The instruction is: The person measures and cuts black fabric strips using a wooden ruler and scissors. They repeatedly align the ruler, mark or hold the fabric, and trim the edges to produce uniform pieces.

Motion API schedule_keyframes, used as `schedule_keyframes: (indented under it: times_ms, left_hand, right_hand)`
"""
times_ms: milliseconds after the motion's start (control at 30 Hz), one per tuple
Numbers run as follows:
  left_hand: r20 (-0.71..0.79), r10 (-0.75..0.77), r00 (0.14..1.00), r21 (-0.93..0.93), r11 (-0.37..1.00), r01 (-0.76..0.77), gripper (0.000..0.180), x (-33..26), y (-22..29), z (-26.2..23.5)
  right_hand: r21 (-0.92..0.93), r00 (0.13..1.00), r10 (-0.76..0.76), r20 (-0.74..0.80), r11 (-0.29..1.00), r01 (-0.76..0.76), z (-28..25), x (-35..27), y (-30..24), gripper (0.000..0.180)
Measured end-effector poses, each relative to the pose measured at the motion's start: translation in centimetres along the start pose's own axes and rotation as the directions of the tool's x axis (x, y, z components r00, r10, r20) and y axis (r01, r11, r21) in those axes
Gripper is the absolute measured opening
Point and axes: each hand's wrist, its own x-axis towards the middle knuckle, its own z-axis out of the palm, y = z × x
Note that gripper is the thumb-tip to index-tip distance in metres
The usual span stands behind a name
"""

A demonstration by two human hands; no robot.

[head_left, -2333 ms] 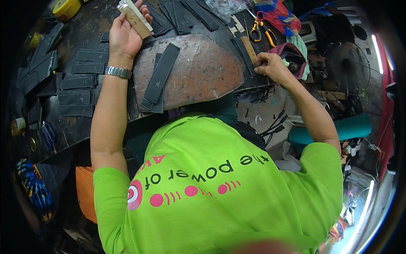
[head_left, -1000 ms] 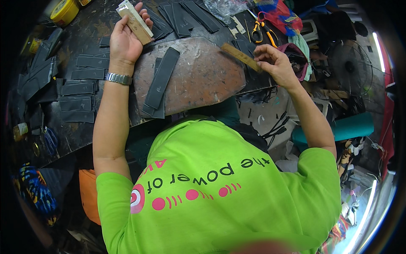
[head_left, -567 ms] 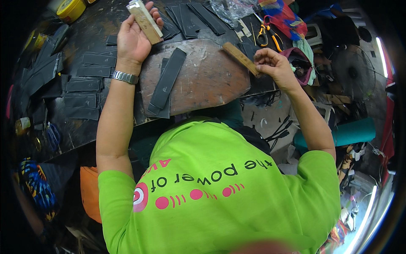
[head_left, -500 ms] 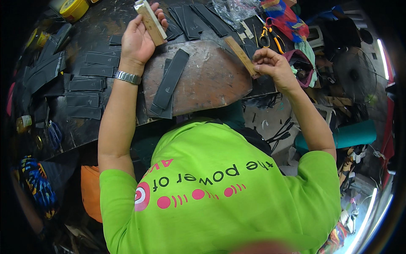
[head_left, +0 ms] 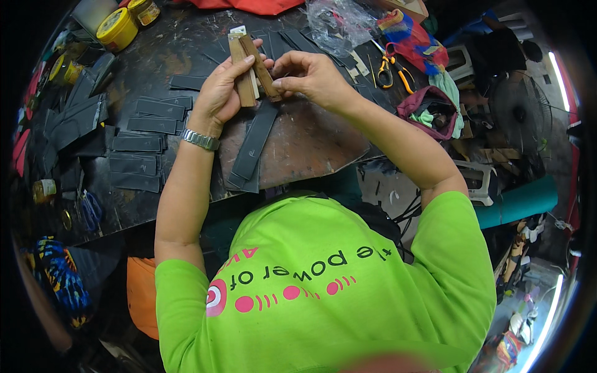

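While both hands meet above the workbench: two tan strips are being brought together over the brown board

Left hand: the left hand (head_left: 224, 93) is closed around a tan wooden-looking strip (head_left: 241, 71), thumb along its side, holding it upright with its long axis running away from the person

Right hand: the right hand (head_left: 311, 74) pinches the near end of a second brown strip (head_left: 264, 65) between thumb and fingertips; it is gripping, not loose

Key relation: the second strip leans against the first, their far ends touching and the near ends slightly spread, so both lie nearly parallel; the right hand comes in from the right side, the left from below, and both are equally close to the pair

Where the strips are: lifted off the surface, above the far edge of the rounded brown board (head_left: 311, 146)

Below them: a long dark strip (head_left: 254, 149) lies on the board, its long axis pointing roughly at the hands

Left of the board: rows of dark cut strips (head_left: 140, 143) lie flat on the black worktop (head_left: 180, 56)

Far side: yellow-handled scissors (head_left: 392, 71), a clear plastic bag (head_left: 339, 22) and a yellow tin (head_left: 117, 28)

Wrist: a metal watch (head_left: 200, 140) sits on the left forearm
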Motion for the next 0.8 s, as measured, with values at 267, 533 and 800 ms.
schedule_keyframes:
  times_ms: [267,533,800]
  left_hand:
    - [-0.087,-0.028,0.996,-0.157,0.987,0.014,0.047,0.2,0.3,-0.9]
    - [-0.117,-0.035,0.992,-0.014,0.999,0.034,0.042,0.1,0.1,-0.1]
    - [-0.094,0.034,0.995,-0.049,0.998,-0.038,0.045,0.1,2.0,-0.9]
  right_hand:
    - [-0.875,0.936,-0.047,-0.348,0.376,-0.306,-10.7,-1.4,-0.7,0.034]
    - [-0.828,0.874,-0.004,-0.486,0.323,-0.459,-12.3,-3.5,2.1,0.054]
    - [-0.719,0.777,0.083,-0.624,0.328,-0.613,-15.4,-2.5,3.3,0.048]
